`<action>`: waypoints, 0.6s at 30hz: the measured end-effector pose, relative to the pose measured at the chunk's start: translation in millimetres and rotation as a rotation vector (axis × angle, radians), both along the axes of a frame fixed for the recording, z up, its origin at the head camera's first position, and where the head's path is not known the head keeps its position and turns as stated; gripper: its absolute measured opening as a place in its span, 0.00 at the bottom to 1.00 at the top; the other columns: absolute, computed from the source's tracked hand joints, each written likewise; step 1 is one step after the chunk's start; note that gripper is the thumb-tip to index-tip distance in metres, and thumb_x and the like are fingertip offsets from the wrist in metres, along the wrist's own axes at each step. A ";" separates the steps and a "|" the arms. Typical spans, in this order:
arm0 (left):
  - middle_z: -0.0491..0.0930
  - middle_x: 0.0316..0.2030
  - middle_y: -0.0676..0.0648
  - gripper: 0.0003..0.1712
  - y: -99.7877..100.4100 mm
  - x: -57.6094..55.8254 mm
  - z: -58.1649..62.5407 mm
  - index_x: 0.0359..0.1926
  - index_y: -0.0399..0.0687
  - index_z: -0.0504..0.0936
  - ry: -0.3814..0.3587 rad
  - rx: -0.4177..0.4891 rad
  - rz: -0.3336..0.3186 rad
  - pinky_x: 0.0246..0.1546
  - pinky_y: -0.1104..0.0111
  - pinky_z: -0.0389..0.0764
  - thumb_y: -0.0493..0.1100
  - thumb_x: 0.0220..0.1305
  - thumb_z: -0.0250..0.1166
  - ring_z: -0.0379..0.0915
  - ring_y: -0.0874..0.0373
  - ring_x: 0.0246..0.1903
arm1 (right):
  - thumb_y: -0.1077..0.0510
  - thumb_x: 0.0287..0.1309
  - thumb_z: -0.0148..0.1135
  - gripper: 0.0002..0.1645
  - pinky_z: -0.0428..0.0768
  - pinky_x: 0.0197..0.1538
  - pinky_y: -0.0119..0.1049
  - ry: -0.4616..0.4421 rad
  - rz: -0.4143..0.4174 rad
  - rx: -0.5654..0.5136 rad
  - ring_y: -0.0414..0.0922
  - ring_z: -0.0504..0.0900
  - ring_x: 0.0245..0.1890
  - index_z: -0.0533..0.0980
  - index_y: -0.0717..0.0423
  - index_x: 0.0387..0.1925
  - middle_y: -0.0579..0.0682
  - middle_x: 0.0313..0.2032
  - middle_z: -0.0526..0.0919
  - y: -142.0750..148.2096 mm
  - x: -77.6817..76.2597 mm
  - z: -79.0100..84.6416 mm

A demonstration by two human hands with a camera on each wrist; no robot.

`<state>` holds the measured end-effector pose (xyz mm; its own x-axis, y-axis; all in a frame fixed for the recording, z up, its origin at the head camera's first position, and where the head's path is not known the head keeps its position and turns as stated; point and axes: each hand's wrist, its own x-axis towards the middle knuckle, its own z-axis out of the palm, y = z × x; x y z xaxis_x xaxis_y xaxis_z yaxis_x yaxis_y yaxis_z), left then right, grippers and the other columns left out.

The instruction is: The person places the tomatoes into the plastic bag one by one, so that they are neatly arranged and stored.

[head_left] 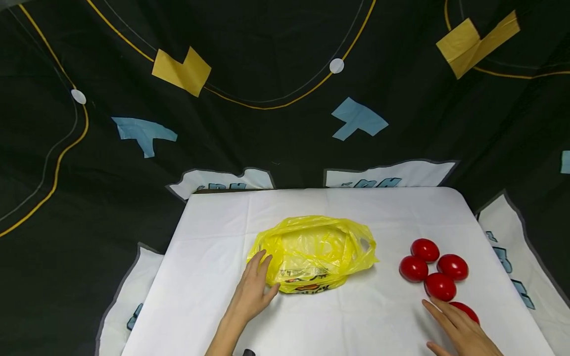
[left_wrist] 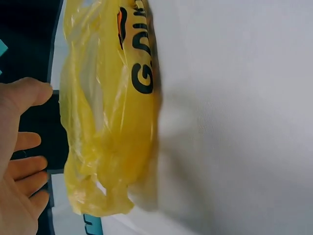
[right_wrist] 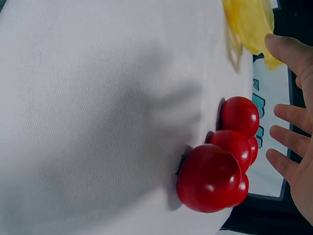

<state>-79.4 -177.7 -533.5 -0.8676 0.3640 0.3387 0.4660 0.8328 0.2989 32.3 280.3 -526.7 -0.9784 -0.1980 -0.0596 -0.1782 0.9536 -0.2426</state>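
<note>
Right hand (head_left: 463, 330) spread by five tomatoes (head_left: 440, 287), right of yellow bag (head_left: 313, 252); left hand (head_left: 253, 291) spread near bag's left end.

- The left hand (head_left: 252, 294) was held forward, its fingers relaxed and its thumb set apart.
- The left forearm (head_left: 227, 331) extended forward, angled slightly rightward.
- The right hand (head_left: 465, 336) pointed forward and leftward, fingers loosely extended, thumb set apart.
- Both hands were well apart.
</note>
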 end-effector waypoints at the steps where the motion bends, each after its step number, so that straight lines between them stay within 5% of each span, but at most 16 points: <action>1: 0.61 0.64 0.33 0.38 -0.9 -2.7 -2.4 0.60 0.35 0.70 0.018 0.006 0.011 0.59 0.51 0.64 0.47 0.51 0.72 0.57 0.38 0.63 | 0.26 0.30 0.69 0.58 0.76 0.43 0.60 0.008 -0.002 0.006 0.53 0.67 0.57 0.66 0.46 0.64 0.53 0.60 0.69 0.8 0.3 -0.4; 6: 0.54 0.67 0.30 0.37 -4.7 -10.9 -12.3 0.58 0.36 0.73 0.002 0.062 0.091 0.60 0.42 0.56 0.47 0.49 0.73 0.47 0.32 0.66 | 0.28 0.30 0.72 0.59 0.74 0.46 0.60 0.093 0.009 0.033 0.51 0.66 0.56 0.66 0.48 0.65 0.52 0.59 0.69 6.5 2.4 -3.1; 13: 0.40 0.70 0.30 0.43 -7.2 -13.5 -26.9 0.66 0.43 0.66 -0.243 0.223 0.220 0.58 0.42 0.60 0.48 0.51 0.73 0.43 0.32 0.67 | 0.29 0.31 0.72 0.59 0.73 0.47 0.61 0.110 0.014 0.022 0.50 0.64 0.56 0.66 0.50 0.65 0.51 0.60 0.67 12.1 2.8 -7.1; 18: 0.40 0.69 0.29 0.45 -8.4 -17.3 -38.0 0.69 0.45 0.60 -0.375 0.305 0.268 0.56 0.45 0.64 0.49 0.54 0.71 0.45 0.32 0.67 | 0.27 0.33 0.70 0.59 0.71 0.49 0.62 0.057 -0.019 0.006 0.51 0.65 0.57 0.64 0.48 0.67 0.51 0.60 0.67 13.8 0.8 -6.9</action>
